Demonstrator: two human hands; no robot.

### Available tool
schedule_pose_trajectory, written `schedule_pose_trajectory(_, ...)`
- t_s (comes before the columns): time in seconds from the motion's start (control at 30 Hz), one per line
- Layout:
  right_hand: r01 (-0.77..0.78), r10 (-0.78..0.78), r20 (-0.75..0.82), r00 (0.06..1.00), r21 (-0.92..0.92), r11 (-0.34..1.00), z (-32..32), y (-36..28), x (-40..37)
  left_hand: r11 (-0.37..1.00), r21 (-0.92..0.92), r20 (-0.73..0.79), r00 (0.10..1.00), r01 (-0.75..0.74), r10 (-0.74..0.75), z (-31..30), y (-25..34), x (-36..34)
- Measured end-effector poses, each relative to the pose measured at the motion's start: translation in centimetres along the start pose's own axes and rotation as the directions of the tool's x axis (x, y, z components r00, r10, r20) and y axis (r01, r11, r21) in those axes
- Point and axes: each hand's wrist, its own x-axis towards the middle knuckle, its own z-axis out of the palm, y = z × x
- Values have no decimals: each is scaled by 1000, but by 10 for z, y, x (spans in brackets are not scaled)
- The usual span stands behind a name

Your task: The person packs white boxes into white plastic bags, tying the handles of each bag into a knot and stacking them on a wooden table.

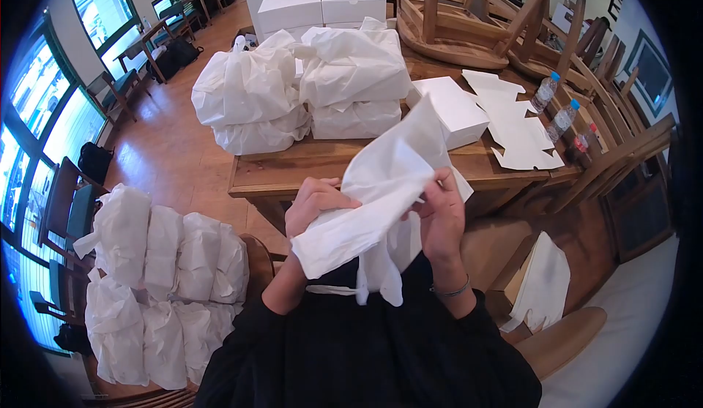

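A loose white bag [388, 181], creased and partly unfolded, hangs between my two hands in front of my chest. My left hand [316, 204] grips its left side, with the fingers closed on the material. On the right, my right hand [441, 214] pinches the bag's edge between thumb and fingers. Just beyond the bag is a closed white box [452, 111] on the wooden table [293, 165]. White wrapped bundles [355, 71] are stacked two high on the table's left part. A flat, unfolded white carton [512, 119] lies right of the box.
Several wrapped bundles [165, 254] are piled at the lower left. An open cardboard box [510, 283] with white bags [542, 283] stands at the lower right. Bottles [562, 120] line the table's right side, near upturned wooden chairs [454, 42]. White boxes [354, 5] stand behind the bundles.
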Motion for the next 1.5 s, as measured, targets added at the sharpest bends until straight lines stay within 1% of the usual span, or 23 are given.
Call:
schedule_pose_trajectory(0.1,-53,70,266,961,-73,996,3,13,-3,985,105,7,990,138,-139,3,10,-3)
schedule_pose_trajectory(0.17,-60,141,275,951,-285,957,16,18,-12,970,165,41,981,181,-190,2,7,-9)
schedule_pose_trajectory(0.23,-252,290,200,936,-197,947,24,13,-11,970,190,88,981,152,-171,-2,-9,-19)
schedule_pose_trajectory(0.27,-343,365,168,916,-146,928,25,11,-10,977,54,23,978,205,-207,-1,-8,-19)
schedule_pose_trajectory(0.37,-247,262,239,935,-88,965,4,19,-6,887,-362,-143,923,286,-356,0,-4,-18)
schedule_pose_trajectory(0.4,-229,234,194,953,-53,972,-2,18,-3,893,-318,-169,908,317,-383,-8,-7,-16)
schedule_pose_trajectory(0.5,-92,105,74,992,-164,982,-15,0,8,645,-606,-57,784,465,-618,-33,-8,-11)
schedule_pose_trajectory(0.53,-38,54,66,996,-214,976,-16,-4,11,639,-585,-29,774,499,-632,-35,-5,-12)
schedule_pose_trajectory(0.63,145,-106,113,988,-430,891,-17,-10,21,595,-609,384,851,525,-358,-54,-10,-20)
schedule_pose_trajectory(0.67,228,-155,179,972,-534,815,-18,-12,28,452,-714,468,845,534,-259,-50,-10,-19)
schedule_pose_trajectory(0.77,384,-194,345,918,-659,647,4,-37,32,531,-634,507,821,562,-264,-54,5,-16)
schedule_pose_trajectory(0.83,550,-246,502,829,-655,518,40,-79,18,661,-447,407,795,603,-450,-47,27,-6)
schedule_pose_trajectory(0.87,551,-139,592,794,-605,574,46,-87,11,698,-340,340,774,630,-534,-44,35,-6)
schedule_pose_trajectory(0.93,518,57,749,661,-509,687,53,-94,1,746,-274,331,787,607,-520,-42,38,-9)
schedule_pose_trajectory(1.0,445,421,658,624,-742,502,58,-59,9,786,-207,339,796,583,-501,-45,40,-13)
schedule_pose_trajectory(1.03,423,578,564,590,-826,373,54,-31,14,713,-341,286,790,612,-542,-44,46,-18)
schedule_pose_trajectory(1.1,62,650,373,662,-891,449,11,68,11,555,-565,293,778,610,-556,-42,51,-25)
schedule_pose_trajectory(1.17,452,626,468,623,-869,199,-30,132,-11,367,-710,401,773,601,-491,-48,45,-27)
schedule_pose_trajectory(1.27,300,660,415,626,-910,287,-36,129,-18,360,-663,397,716,656,-574,-48,38,-39)
schedule_pose_trajectory(1.37,339,670,449,591,-892,299,-28,141,-15,406,-641,271,687,651,-674,-60,35,-48)
schedule_pose_trajectory(1.4,365,672,467,575,-881,300,-25,147,-11,585,-427,119,684,690,-720,-66,37,-46)
schedule_pose_trajectory(1.47,430,681,497,538,-857,285,-18,159,-4,903,121,-136,908,412,-396,-80,49,-29)
schedule_pose_trajectory(1.5,463,685,508,522,-843,272,-13,166,0,881,418,-165,972,222,-166,-85,54,-21)
